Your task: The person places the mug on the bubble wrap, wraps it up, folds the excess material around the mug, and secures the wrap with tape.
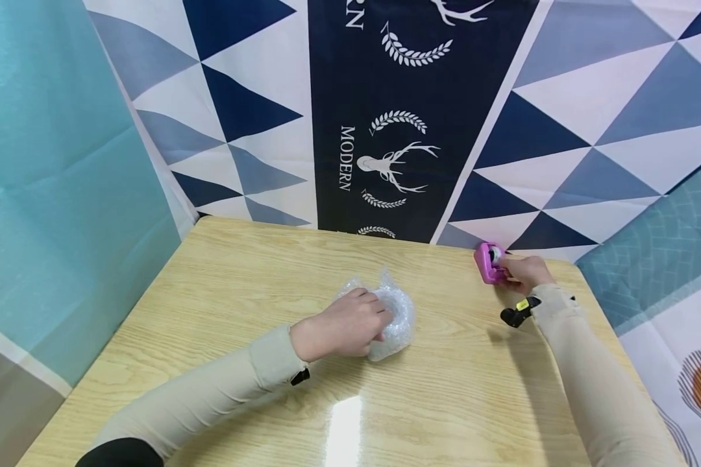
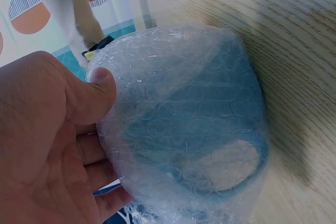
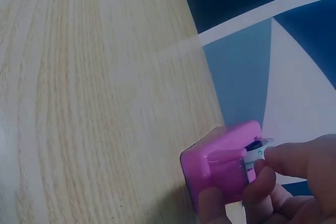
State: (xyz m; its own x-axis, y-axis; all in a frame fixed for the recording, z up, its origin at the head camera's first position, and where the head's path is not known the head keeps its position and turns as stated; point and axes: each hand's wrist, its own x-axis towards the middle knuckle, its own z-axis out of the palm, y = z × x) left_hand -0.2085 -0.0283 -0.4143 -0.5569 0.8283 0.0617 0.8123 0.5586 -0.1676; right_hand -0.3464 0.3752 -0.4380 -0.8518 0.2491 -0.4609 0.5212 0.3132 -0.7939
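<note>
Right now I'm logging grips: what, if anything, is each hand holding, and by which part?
Left hand: a clear, rounded bubble-wrap bundle, by its edge. Right hand: a boxy pink plastic tape dispenser, at its small white roll.

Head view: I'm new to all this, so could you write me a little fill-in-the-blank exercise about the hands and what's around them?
1. The clear, bubbly packing material that the left hand grips is ____.
2. The tape dispenser at the right hand is coloured ____.
3. The pale surface of the table has a grain like that of ____.
4. The one complete word printed in white on the dark backdrop reads ____.

Missing words: bubble wrap; pink; wood; MODERN.
</note>
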